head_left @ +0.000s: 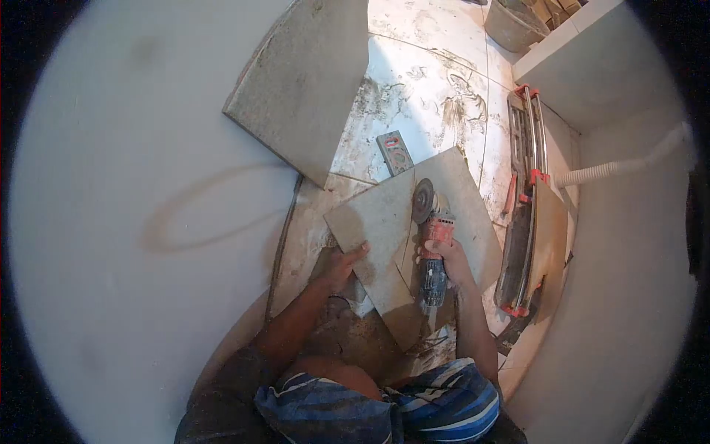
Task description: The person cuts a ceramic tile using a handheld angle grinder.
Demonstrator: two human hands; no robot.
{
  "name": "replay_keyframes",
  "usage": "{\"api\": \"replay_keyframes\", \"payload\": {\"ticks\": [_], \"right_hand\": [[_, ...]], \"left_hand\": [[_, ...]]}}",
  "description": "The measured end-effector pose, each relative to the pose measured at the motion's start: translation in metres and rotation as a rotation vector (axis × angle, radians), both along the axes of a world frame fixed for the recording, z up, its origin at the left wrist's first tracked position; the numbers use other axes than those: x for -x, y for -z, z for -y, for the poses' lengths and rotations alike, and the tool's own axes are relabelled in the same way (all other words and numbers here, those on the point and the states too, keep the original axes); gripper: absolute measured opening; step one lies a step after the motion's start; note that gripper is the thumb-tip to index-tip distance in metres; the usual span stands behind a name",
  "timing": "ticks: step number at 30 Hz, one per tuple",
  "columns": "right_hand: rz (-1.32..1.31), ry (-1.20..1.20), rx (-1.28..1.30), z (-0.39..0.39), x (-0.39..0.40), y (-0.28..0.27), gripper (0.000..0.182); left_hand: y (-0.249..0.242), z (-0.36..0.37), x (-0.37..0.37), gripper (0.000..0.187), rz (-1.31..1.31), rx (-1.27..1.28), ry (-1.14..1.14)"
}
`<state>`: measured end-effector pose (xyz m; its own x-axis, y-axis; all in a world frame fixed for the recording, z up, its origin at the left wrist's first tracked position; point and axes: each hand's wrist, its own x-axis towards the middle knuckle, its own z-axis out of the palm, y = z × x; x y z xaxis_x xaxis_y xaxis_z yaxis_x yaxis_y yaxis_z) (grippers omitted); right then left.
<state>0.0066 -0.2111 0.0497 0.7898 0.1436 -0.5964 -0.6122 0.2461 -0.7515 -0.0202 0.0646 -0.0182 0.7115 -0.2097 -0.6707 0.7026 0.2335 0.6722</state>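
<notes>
Shorts (451,403) striped in blue, white and dark tones fill the near edge. Just beyond them, the right hand (449,255) has its fingers clamped around the red and black body of an angle grinder (437,251). The left hand (342,268) lays its thumb on the edge of the left tile piece (377,229); whether its other fingers close beneath, I cannot tell. The grinder's disc (424,198) is at the seam beside the right tile piece (467,211), contact unclear. Past the tiles, a small grey block with red marks (395,153) lies on the dirt-smeared white floor (421,100). To the right lies a rail cutter (526,200) with red ends, near a pale corrugated hose (617,172). Farther off, a large grey slab (303,89) leans by the left wall (133,222), and a bucket (510,28) stands at the far right.
</notes>
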Motion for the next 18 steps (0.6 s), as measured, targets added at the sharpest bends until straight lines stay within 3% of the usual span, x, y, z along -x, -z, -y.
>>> {"api": "replay_keyframes", "payload": {"ticks": [6,11,14,15,17,18], "right_hand": [[-0.006,-0.012,-0.062,0.004,-0.003,0.006,0.028],[-0.047,0.039,-0.025,-0.001,-0.005,-0.002,0.022],[-0.044,0.014,-0.065,0.002,-0.006,0.002,0.022],[-0.043,0.015,-0.065,0.004,-0.006,0.006,0.022],[-0.030,-0.026,-0.034,0.009,-0.006,0.013,0.040],[-0.032,-0.021,-0.029,0.008,-0.003,0.012,0.040]], "left_hand": [[0.006,0.001,-0.001,0.045,0.082,0.032,-0.078],[-0.058,0.009,-0.009,0.045,0.059,-0.112,-0.081],[-0.005,0.000,-0.003,0.050,0.086,-0.008,-0.021],[-0.013,0.001,-0.004,0.050,0.087,-0.008,-0.020],[-0.038,0.006,-0.006,0.053,0.075,-0.034,-0.063],[-0.025,0.006,-0.005,0.053,0.074,-0.029,-0.058]]}}
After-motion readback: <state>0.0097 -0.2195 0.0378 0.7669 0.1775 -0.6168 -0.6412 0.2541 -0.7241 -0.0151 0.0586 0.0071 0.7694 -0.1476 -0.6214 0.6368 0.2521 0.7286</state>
